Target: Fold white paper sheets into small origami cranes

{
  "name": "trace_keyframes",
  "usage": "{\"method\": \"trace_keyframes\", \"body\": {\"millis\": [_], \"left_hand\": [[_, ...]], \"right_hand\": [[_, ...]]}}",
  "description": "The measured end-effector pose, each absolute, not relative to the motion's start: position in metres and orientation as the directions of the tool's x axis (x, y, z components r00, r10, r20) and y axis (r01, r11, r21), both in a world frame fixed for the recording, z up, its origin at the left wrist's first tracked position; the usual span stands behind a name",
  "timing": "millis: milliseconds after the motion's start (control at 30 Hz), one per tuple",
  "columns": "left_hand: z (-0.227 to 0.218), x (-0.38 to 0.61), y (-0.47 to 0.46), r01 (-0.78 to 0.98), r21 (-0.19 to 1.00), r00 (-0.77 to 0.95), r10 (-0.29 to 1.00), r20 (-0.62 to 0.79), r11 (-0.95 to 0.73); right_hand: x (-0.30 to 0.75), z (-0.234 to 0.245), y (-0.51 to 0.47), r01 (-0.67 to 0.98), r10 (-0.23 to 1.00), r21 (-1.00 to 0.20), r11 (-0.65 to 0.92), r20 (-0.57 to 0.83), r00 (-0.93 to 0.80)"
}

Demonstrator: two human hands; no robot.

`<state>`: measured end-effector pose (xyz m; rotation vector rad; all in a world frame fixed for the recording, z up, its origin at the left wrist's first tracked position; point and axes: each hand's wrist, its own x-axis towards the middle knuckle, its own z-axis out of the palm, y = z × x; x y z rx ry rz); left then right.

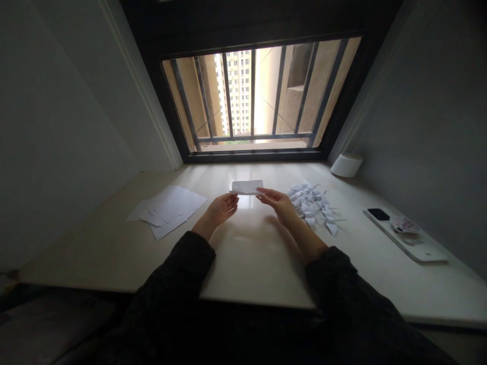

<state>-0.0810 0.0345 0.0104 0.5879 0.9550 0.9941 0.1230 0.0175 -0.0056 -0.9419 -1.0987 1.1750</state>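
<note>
A small folded strip of white paper [247, 187] is held up above the sill, its long side running left to right. My left hand [223, 208] pinches its left end, with the fingers curled below it. At the opposite end, my right hand [279, 204] grips the paper between thumb and fingers. Just beyond my right hand lies a pile of small folded white paper pieces [310, 203], several with thin pointed ends. Flat sheets of white paper [175, 205] overlap in a loose stack to the left of my left hand.
The pale, glossy sill [258, 274] stretches under everything up to a barred window [251, 96]. A white rounded object [346, 165] stands in the back right corner. Nearer on the right lies a phone in a pale case [414, 243] with a round grip on it.
</note>
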Motion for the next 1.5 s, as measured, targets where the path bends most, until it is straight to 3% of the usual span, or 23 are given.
{"method": "trace_keyframes", "body": {"millis": [100,200,367,600,1000,1267,1400,1500], "left_hand": [[0.009,-0.078,0.032,-0.324,0.875,0.166,0.932,-0.321,0.359],[0.01,-0.072,0.027,-0.21,0.966,0.111,0.985,-0.132,0.153],[0.014,-0.063,0.019,-0.121,0.987,0.026,0.994,0.109,-0.105],[0.01,-0.058,0.019,-0.171,0.97,-0.13,0.98,0.15,-0.171],[0.006,-0.054,0.018,-0.174,0.97,-0.081,0.984,0.157,-0.169],[0.009,-0.051,0.011,0.01,0.96,-0.005,0.96,0.28,-0.28],[0.021,-0.054,0.002,0.201,0.878,-0.109,0.881,0.461,-0.435],[0.028,-0.057,-0.001,0.31,0.802,-0.041,0.836,0.547,-0.51]], "right_hand": [[0.124,-0.009,0.02,-0.201,0.986,-0.971,0.131,0.106,0.129],[0.126,-0.01,0.02,-0.217,0.979,-0.969,0.122,0.081,0.187],[0.123,-0.008,0.018,-0.249,0.977,-0.961,0.119,0.068,0.204],[0.121,-0.006,0.015,-0.18,0.968,-0.974,0.138,0.094,0.232],[0.116,-0.004,0.013,-0.256,0.917,-0.933,0.253,0.146,0.372],[0.119,-0.005,0.013,-0.126,0.899,-0.956,0.263,0.196,0.393],[0.119,-0.006,0.014,-0.097,0.905,-0.957,0.274,0.223,0.363],[0.118,-0.006,0.013,-0.051,0.922,-0.957,0.286,0.26,0.286]]}}
